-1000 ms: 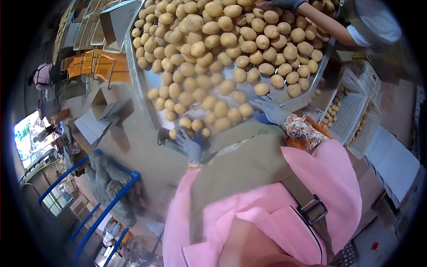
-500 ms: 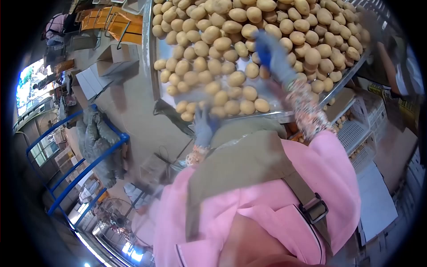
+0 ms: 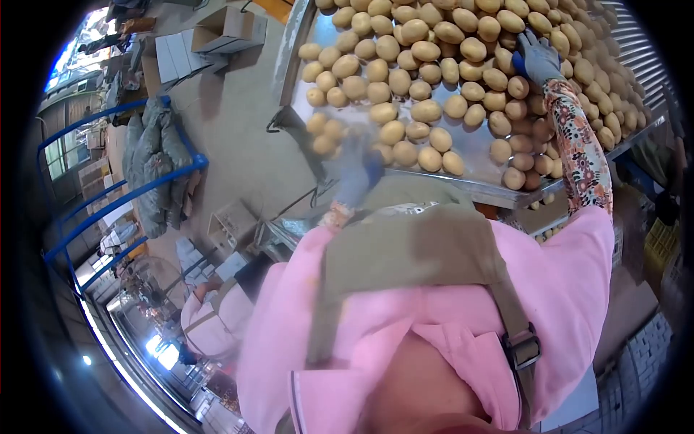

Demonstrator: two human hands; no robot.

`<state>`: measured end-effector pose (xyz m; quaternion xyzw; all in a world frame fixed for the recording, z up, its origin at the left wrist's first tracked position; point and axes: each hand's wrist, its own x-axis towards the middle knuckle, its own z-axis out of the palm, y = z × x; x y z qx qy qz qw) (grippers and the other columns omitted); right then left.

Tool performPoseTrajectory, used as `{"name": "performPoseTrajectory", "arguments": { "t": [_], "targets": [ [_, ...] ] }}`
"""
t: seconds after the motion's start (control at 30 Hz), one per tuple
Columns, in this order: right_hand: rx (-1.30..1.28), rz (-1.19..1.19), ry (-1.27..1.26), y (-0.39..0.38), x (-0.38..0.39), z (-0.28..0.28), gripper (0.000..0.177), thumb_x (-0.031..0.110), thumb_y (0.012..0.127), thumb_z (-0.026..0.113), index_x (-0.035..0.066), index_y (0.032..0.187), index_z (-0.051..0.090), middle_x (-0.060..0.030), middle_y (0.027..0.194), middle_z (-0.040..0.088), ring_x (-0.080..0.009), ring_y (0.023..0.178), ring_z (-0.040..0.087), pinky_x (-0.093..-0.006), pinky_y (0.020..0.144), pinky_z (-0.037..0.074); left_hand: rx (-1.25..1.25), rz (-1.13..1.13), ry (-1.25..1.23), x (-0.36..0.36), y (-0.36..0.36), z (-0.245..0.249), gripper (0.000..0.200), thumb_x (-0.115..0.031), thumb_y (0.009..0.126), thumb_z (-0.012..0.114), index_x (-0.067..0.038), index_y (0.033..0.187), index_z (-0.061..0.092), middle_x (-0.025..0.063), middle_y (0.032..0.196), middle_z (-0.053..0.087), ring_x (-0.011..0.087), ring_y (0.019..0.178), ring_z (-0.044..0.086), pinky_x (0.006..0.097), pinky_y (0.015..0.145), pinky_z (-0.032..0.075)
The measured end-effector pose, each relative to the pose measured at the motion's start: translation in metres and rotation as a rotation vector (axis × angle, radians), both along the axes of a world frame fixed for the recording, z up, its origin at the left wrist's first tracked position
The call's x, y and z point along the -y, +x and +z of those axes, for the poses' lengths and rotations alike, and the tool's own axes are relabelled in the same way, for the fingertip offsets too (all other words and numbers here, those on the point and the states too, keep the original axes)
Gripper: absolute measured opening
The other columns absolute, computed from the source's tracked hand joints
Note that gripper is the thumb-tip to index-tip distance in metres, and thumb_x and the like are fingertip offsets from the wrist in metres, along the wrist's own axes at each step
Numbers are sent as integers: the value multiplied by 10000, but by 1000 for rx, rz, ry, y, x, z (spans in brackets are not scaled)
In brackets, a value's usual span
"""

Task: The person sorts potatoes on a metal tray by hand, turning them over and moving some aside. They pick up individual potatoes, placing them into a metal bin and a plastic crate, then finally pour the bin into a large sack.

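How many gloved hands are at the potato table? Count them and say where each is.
2. The left hand, blurred, is at the near edge of the table; the right hand reaches far out over the potatoes. Other people's hands may be hidden.

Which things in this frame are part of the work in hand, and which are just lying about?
In hand:
- potatoes piled on the metal table
- right hand, gloved, on the pile
- left hand, blurred, at the table's near edge

Lying about:
- cardboard boxes on the floor
- grey sacks
- blue frame around the sacks
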<state>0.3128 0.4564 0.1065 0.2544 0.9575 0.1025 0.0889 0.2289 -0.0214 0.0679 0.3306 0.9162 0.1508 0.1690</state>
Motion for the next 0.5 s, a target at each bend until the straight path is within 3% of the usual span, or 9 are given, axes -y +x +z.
{"name": "performPoseTrajectory", "arguments": {
  "t": [0.1, 0.2, 0.23, 0.5],
  "targets": [
    [153, -49, -63, -6, -8, -2, 542, 394, 876, 476, 109, 1338, 462, -133, 1270, 561, -307, 1145, 524, -418, 963, 437, 3, 75, 101, 13, 3, -1, 519, -302, 877, 596, -40, 1314, 497, 288, 1414, 351, 450, 1291, 354, 481, 1062, 317],
    [285, -247, -255, -35, -12, 21, 545, 389, 846, 548, 99, 1304, 491, -159, 1269, 555, -336, 1171, 524, -429, 986, 433, 56, 134, 176, 31, 1, 4, 506, -285, 877, 608, -37, 1304, 500, 292, 1406, 355, 459, 1273, 372, 481, 1046, 338],
    [300, -278, -228, -40, -15, 17, 510, 387, 865, 571, 106, 1290, 534, -131, 1279, 568, -295, 1174, 542, -391, 993, 433, 79, 157, 207, 34, -1, 5, 501, -279, 877, 612, -38, 1301, 499, 294, 1404, 356, 462, 1270, 376, 480, 1041, 347],
    [319, -208, -308, -47, -25, -10, 507, 386, 870, 577, 110, 1294, 537, -121, 1280, 570, -275, 1164, 547, -377, 987, 436, 9, 248, 185, 72, 6, -14, 478, -267, 898, 591, -35, 1304, 491, 290, 1412, 351, 436, 1290, 375, 455, 1051, 343]
  ]
}}
